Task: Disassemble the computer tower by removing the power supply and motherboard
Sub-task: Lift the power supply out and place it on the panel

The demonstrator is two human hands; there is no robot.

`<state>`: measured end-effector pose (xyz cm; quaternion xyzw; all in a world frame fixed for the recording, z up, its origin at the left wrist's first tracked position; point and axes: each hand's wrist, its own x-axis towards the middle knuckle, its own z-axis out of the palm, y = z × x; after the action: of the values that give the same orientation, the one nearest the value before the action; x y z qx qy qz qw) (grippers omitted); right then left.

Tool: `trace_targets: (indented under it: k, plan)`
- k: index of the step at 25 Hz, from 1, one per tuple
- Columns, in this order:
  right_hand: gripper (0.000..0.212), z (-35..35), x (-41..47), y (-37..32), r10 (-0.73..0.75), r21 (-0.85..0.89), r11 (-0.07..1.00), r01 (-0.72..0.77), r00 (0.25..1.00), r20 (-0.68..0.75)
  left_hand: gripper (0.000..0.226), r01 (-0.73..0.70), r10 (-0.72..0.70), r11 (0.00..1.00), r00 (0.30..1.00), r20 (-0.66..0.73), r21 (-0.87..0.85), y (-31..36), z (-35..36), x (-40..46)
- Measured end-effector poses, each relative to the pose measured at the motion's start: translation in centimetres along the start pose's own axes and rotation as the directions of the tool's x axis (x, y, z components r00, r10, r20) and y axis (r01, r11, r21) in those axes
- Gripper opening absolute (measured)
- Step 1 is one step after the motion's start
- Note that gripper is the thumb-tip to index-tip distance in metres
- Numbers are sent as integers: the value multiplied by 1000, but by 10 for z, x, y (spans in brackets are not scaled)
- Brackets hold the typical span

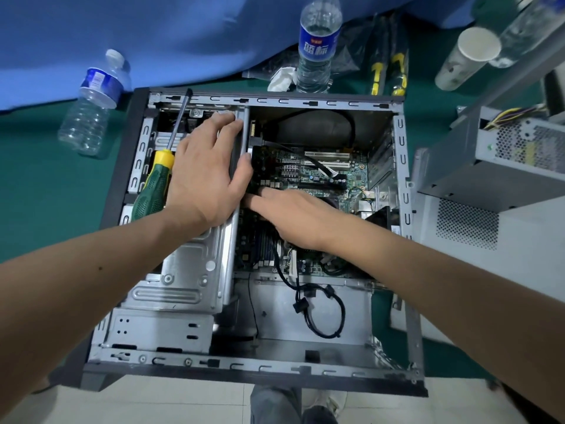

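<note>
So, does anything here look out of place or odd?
Yes: a screwdriver lies loose inside the open case, on the drive cage beside the left hand. One bottle lies tipped over at upper left.

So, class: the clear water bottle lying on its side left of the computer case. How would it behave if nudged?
The bottle looks empty, so probably very light. Lying on its round side, it would likely roll. Its thin ribbed plastic may dent when squeezed.

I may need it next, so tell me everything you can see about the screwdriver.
The screwdriver has a green and yellow, seemingly plastic handle and a metal shaft with a dark tip. It lies tilted on the drive cage at the case's left side, tip pointing away, untouched by any grip; the left hand rests just beside the handle.
</note>
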<state>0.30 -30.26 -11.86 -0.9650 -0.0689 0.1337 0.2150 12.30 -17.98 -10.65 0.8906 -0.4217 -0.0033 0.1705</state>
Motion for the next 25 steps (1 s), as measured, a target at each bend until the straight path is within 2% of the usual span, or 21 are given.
trace_targets:
  k: [3,7,10,12,16,18,21,23,24,25]
  plan:
    - [35,2,-12,-4,16,-33,999,-20,992,-127,57,-2,2,1000,1000,-1,0,0,0,0]
    - [29,14,-22,-18,78,-136,986,-101,983,-164,56,-5,5,1000,1000,-4,4,-1,1,0]
    - [23,25,-23,-37,75,-284,954,-99,993,-92,56,-4,4,1000,1000,-5,5,-1,1,0]
    - [18,27,-19,-45,133,-353,926,-131,991,-19,56,-1,1,1000,1000,-4,1,-1,0,1]
    - [12,28,-8,-53,231,-334,923,-193,970,79,56,4,-4,1000,1000,8,5,0,1,1]
    - [15,27,-5,-58,249,-280,934,-221,966,69,55,3,-3,1000,1000,6,-1,-1,0,1]
    - [31,19,-9,-62,297,-133,942,-307,951,-87,55,5,-5,1000,1000,1,6,-2,1,1]
    - [32,9,-20,-59,414,162,907,-388,892,-181,55,7,-7,1000,1000,9,6,-2,0,1]
    - [27,4,-27,-57,514,363,828,-427,837,-187,55,7,-7,1000,1000,12,4,-1,0,1]
    - [20,0,-34,-54,612,568,694,-443,779,-141,55,7,-7,1000,1000,13,1,-1,0,0]
